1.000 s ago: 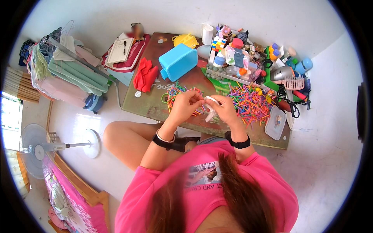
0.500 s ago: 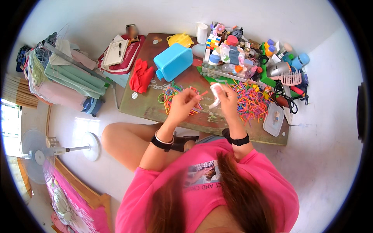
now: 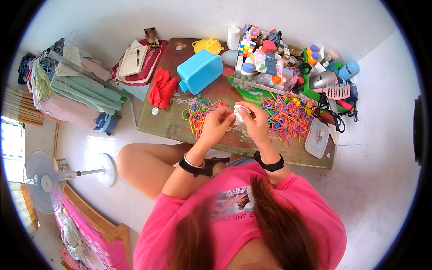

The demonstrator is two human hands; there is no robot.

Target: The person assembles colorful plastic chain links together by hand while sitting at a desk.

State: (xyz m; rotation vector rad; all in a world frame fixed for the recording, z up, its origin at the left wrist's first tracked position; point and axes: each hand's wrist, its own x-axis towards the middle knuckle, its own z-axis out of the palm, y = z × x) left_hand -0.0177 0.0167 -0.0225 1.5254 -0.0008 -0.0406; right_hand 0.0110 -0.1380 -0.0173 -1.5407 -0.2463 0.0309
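Observation:
My right hand is closed on a white wipe, folded and crumpled, held above the front part of the table. Right beside it, my left hand pinches with thumb and fingertips at the wipe's edge; what lies between those fingers is hidden. Under and left of the left hand is a pile of small colourful plastic sticks. A larger heap of similar sticks spreads to the right of my right hand.
Behind my hands lies a blue plastic container on the table, beside a red cloth and a yellow lid. A crowded tray fills the back right. Near the right edge are a clear lid and a pink hairbrush.
My hands have come together. The right hand has moved left with the wipe, up to the left fingertips; the small reddish stick seen in the left fingers before no longer shows.

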